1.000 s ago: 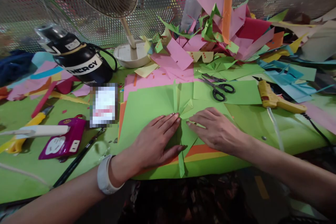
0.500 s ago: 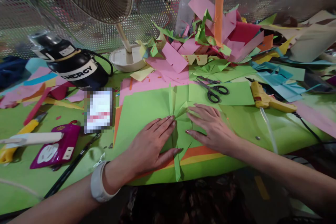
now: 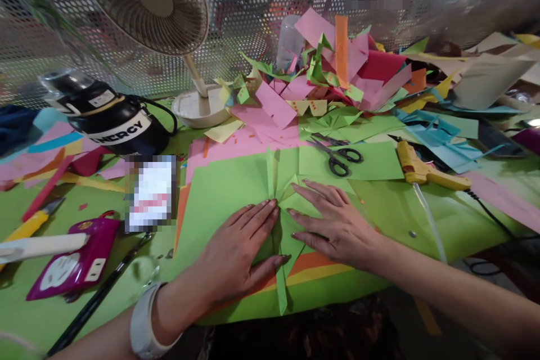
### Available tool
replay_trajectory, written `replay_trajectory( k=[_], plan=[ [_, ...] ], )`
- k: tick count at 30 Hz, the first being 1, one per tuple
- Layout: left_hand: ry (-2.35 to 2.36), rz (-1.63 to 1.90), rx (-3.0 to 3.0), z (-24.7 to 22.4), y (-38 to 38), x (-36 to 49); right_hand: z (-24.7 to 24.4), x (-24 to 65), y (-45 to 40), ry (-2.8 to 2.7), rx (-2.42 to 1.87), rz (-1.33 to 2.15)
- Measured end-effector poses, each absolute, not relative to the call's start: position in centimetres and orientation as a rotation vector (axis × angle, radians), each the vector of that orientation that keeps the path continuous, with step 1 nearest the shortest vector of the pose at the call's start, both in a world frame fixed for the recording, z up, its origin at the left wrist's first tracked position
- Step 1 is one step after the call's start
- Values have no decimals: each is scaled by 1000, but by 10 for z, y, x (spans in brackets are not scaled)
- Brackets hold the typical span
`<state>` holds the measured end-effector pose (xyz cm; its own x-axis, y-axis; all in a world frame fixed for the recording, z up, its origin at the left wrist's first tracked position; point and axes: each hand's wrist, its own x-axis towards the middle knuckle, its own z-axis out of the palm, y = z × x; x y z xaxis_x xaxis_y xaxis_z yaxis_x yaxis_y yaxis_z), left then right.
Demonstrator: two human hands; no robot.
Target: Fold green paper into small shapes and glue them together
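Observation:
A green folded paper piece (image 3: 280,287) with narrow raised strips lies on a green sheet (image 3: 211,194) near the table's front edge. Flat on its left side rests my left hand (image 3: 242,247), thumb apart from the fingers, with a white band on the wrist. My right hand (image 3: 333,219) is spread over the right side of the folds, fingertips touching the paper. Neither hand grips anything. Orange and yellow sheets stick out beneath. Black scissors (image 3: 343,158) lie just beyond my right hand.
A yellow glue gun (image 3: 430,171) lies at the right, its cord trailing off. Paper scraps (image 3: 278,104) are heaped at the back. A fan (image 3: 198,109), a black bottle (image 3: 126,129), a phone (image 3: 152,194), a purple pouch (image 3: 80,259) and a yellow cutter (image 3: 31,225) are at the left.
The view has shifted, so most things appear slightly lower and further left. My right hand's fingers have spread over the folds. My left hand stays flat on the paper.

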<state>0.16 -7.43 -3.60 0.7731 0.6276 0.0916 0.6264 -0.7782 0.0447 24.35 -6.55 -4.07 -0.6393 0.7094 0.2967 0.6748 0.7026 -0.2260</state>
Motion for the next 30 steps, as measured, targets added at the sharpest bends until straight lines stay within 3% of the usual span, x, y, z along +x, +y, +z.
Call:
replay_trajectory(
  k=[30],
  plan=[
    [1063,136,2915,-35,-74,2,-37,253,-62,-2779,-968,51]
  ],
)
